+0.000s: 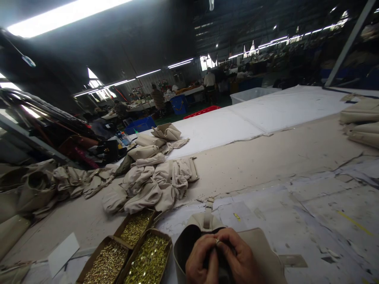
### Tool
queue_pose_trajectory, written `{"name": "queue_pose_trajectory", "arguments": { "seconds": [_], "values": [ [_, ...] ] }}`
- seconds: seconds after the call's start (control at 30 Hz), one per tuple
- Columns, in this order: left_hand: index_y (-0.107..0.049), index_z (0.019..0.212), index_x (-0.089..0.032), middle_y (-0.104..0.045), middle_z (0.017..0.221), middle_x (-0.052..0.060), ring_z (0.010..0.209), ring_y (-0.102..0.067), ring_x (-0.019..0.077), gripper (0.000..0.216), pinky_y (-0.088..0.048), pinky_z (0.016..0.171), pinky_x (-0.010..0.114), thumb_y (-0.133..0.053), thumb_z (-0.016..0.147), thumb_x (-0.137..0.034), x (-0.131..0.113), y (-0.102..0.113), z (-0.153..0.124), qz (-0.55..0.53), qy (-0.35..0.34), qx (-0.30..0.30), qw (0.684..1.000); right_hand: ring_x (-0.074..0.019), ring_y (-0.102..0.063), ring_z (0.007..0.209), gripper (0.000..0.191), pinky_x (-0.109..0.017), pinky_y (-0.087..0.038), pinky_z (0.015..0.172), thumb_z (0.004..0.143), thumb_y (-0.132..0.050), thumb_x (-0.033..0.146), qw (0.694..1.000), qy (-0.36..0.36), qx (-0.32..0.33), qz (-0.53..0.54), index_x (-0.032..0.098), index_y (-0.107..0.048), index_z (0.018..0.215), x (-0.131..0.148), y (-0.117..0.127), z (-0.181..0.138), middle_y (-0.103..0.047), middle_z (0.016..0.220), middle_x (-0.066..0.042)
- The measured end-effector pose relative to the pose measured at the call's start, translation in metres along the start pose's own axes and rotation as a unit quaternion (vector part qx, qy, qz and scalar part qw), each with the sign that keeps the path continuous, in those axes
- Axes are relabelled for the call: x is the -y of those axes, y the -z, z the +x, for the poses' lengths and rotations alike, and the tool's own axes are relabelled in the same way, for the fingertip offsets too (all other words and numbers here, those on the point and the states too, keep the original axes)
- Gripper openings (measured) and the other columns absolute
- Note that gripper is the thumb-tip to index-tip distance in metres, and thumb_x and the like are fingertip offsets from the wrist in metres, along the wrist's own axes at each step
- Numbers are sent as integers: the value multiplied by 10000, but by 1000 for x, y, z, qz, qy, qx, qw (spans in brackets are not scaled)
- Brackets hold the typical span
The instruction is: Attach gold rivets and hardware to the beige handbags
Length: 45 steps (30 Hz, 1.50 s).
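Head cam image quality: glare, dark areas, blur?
Head view: the long white ceiling tube light is blown out; the far workshop is dim and soft; glints speckle the small gold metal fasteners; the open beige bag is shadowed inside.

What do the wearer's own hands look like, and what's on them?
The left hand and right hand are both bare, without gloves, with bent knuckles showing. No sleeve or cuff is in view. I can't make out any ring or marking, and the picture doesn't show enough to tell about a watch.
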<state>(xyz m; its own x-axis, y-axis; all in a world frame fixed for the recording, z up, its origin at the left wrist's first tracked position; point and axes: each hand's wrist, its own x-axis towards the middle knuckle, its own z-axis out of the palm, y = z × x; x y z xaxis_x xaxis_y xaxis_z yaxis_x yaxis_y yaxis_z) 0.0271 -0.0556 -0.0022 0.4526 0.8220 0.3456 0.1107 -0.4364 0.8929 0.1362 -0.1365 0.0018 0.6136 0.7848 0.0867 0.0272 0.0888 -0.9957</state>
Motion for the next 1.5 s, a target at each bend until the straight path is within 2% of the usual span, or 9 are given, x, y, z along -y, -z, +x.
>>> {"name": "queue_pose_trajectory", "arguments": {
  "seconds": [0.2, 0.4, 0.53, 0.77, 0.9, 1.03, 1.13, 1.23, 1.5],
  "values": [
    [-684, 1166, -221, -662, 1242, 111, 1198, -635, 280, 262, -536, 1042, 418, -542, 948, -250, 17, 25, 19, 104, -2, -116, 988, -180, -674, 726, 244, -254, -529, 681, 1043, -487, 408, 993, 10, 59, -105, 249, -628, 925, -13, -5, -1, -712, 815, -10],
    [-625, 1296, -207, -673, 1354, 95, 1387, -528, 304, 663, -452, 1156, 534, -420, 718, 45, 35, 37, 38, 301, -127, 30, 945, -201, -695, 822, 161, -282, -515, 750, 1042, -409, 273, 975, 55, 84, -200, 256, -545, 957, -30, -9, 3, -709, 901, -41],
    [-634, 1281, -164, -723, 1248, 108, 1172, -661, 283, 720, -494, 1056, 487, -424, 653, 120, 29, 36, 53, 429, -135, 90, 889, -213, -682, 789, 182, -310, -501, 728, 1035, -371, 280, 974, 54, 48, -214, 260, -497, 905, -24, -15, 5, -686, 855, -44],
    [-657, 924, -190, -706, 803, 31, 730, -662, 250, 182, -468, 680, 347, -656, 800, -57, 11, 25, 81, 540, -156, 169, 810, -223, -670, 771, 211, -327, -463, 710, 1051, -330, 341, 978, 9, 43, -206, 265, -459, 902, -7, -10, 15, -667, 842, -40],
    [-625, 867, -207, -696, 780, 33, 725, -667, 240, 129, -517, 680, 332, -641, 821, -87, 14, 24, 87, 489, -231, 180, 822, -220, -662, 755, 214, -323, -443, 703, 1052, -357, 358, 982, 14, 13, -189, 266, -484, 907, -11, -3, 23, -649, 819, -20],
    [-646, 1159, -180, -761, 1134, 108, 1066, -715, 241, 412, -586, 951, 352, -513, 801, -26, 17, 30, 97, 323, -274, 232, 876, -202, -653, 744, 189, -306, -445, 712, 1042, -420, 339, 989, 19, -9, -148, 265, -513, 895, -11, 3, 31, -641, 798, 5],
    [-661, 1253, -200, -750, 1258, 109, 1182, -699, 231, 479, -563, 1034, 351, -504, 824, -55, 9, 33, 105, 223, -196, 291, 910, -204, -655, 768, 167, -308, -449, 734, 1023, -459, 331, 991, 20, -9, -129, 262, -544, 898, -8, 6, 36, -660, 817, 5],
    [-729, 1193, -242, -796, 1134, 62, 1047, -737, 224, 402, -566, 942, 308, -562, 849, -120, -4, 31, 108, 184, -86, 339, 918, -201, -642, 781, 165, -306, -451, 751, 1005, -490, 343, 993, 19, 3, -118, 256, -566, 887, -6, 10, 41, -655, 814, 10],
    [-758, 845, -209, -756, 811, 31, 780, -651, 209, 237, -427, 681, 263, -576, 903, -350, -8, 28, 102, 190, 106, 290, 932, -205, -592, 814, 190, -316, -469, 773, 913, -593, 399, 996, -30, 79, -18, 218, -623, 863, -12, 24, 67, -633, 798, 9]
  ]
}}
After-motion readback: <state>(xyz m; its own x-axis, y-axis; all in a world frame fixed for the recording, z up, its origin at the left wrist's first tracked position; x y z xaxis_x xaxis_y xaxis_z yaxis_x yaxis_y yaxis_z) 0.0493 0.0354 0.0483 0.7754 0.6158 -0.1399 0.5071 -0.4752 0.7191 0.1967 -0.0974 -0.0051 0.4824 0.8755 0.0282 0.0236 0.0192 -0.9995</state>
